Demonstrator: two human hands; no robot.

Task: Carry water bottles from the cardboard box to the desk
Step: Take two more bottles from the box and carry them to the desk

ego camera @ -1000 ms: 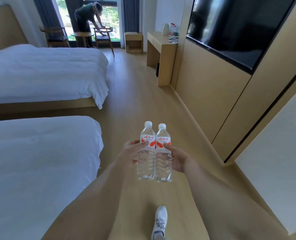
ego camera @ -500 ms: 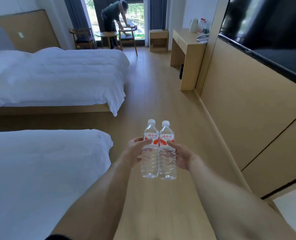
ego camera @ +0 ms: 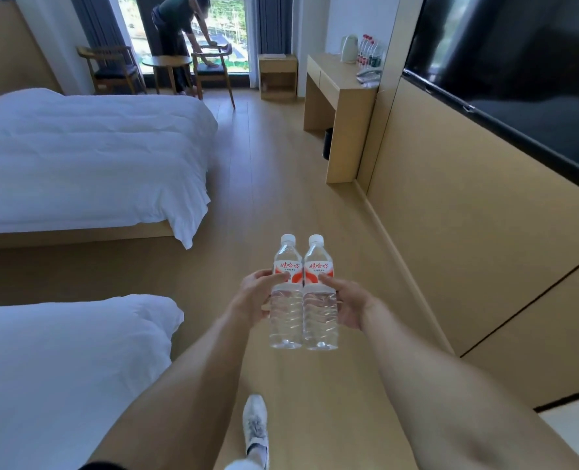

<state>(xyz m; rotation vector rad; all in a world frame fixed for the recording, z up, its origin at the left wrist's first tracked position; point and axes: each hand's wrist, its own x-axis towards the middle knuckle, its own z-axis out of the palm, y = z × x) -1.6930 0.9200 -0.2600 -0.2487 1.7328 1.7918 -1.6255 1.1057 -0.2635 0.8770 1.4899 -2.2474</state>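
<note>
Head view: two clear plastic water bottles with white caps and red-and-white labels stand upright, side by side and touching, held in the air above the light wooden floor (ego camera: pixel 281 184). The left hand (ego camera: pixel 252 298) has its fingers (ego camera: pixel 274 277) curled round the left bottle (ego camera: pixel 286 300); the right hand (ego camera: pixel 349 305) has its fingers wrapped round the right bottle (ego camera: pixel 319 303). Both arms reach forward. Well ahead, against the right wall, stands the light wooden counter (ego camera: pixel 335 83) bearing a pale kettle (ego camera: pixel 348 49) and more red-capped bottles (ego camera: pixel 369 52). Two white beds lie to the left.
</note>
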